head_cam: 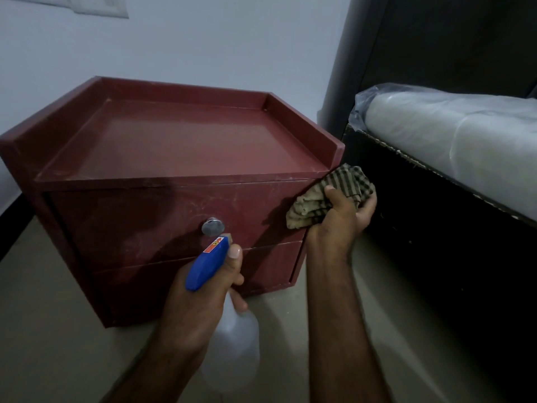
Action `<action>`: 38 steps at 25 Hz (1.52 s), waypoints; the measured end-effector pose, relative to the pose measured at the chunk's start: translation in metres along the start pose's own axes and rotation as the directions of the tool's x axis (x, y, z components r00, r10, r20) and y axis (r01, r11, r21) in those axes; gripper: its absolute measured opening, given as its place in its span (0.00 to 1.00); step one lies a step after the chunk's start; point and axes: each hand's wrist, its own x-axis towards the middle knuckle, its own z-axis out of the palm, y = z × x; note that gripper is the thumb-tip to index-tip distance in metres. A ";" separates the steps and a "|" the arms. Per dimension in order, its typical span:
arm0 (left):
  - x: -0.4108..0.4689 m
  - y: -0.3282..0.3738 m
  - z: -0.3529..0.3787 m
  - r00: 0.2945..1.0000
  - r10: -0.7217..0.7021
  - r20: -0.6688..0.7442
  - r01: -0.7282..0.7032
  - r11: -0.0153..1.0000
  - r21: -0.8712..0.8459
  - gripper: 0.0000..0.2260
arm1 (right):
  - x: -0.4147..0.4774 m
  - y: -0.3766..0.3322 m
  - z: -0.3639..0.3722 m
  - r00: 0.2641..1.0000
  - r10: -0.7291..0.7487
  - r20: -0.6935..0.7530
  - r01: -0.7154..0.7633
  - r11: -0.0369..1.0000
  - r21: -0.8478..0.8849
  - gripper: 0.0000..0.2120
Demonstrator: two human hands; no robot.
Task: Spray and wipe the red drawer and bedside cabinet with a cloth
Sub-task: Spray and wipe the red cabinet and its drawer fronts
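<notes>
The red bedside cabinet point(162, 146) stands on the floor against the wall, with a raised rim round its top. Its upper drawer point(139, 222) carries a round metal knob point(213, 226). My left hand point(200, 298) grips a spray bottle point(232, 341) with a blue trigger head point(207, 264) whose nozzle points at the drawer front just below the knob. My right hand point(343, 219) holds a bunched checked cloth point(328, 196) against the drawer's upper right corner.
A dark bed frame point(436, 242) with a plastic-wrapped mattress point(465, 135) stands close on the right, leaving a narrow gap beside the cabinet. Pale floor point(52, 330) lies in front. A white wall point(203, 39) is behind, with a switch plate point(98, 5) at top left.
</notes>
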 end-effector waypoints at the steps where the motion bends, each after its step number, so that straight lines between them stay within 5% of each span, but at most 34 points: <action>1: 0.001 0.000 -0.002 1.000 -0.001 -0.008 0.001 1.000 -0.004 0.25 | 0.001 0.002 -0.004 0.999 -0.047 0.010 0.048 0.997 -0.063 0.35; 6: 0.005 -0.001 -0.012 0.999 0.027 -0.025 -0.027 1.000 0.009 0.25 | -0.011 0.017 -0.010 0.945 -0.284 0.164 0.328 0.834 -0.444 0.33; 11: 0.005 -0.006 -0.019 0.997 0.056 -0.055 -0.056 0.998 -0.008 0.24 | -0.038 0.034 -0.009 0.931 -0.289 0.223 0.361 0.819 -0.446 0.32; 18: 0.005 -0.011 -0.028 0.996 0.046 -0.082 -0.048 0.999 -0.020 0.26 | -0.090 0.058 -0.013 0.819 -0.221 0.529 0.503 0.721 -0.476 0.32; 27: 0.004 -0.010 -0.032 0.997 0.027 -0.077 -0.029 0.999 -0.022 0.26 | -0.025 0.023 -0.030 0.889 -0.389 0.242 0.451 0.657 -0.604 0.33; 33: 0.009 -0.017 -0.038 0.995 0.038 -0.092 -0.040 0.999 -0.012 0.26 | -0.047 0.034 -0.023 0.906 -0.335 0.257 0.422 0.687 -0.591 0.33; 38: 0.014 -0.022 -0.043 0.989 0.032 -0.147 -0.039 0.998 -0.046 0.25 | -0.098 0.059 -0.021 0.876 -0.147 0.459 0.405 0.741 -0.535 0.33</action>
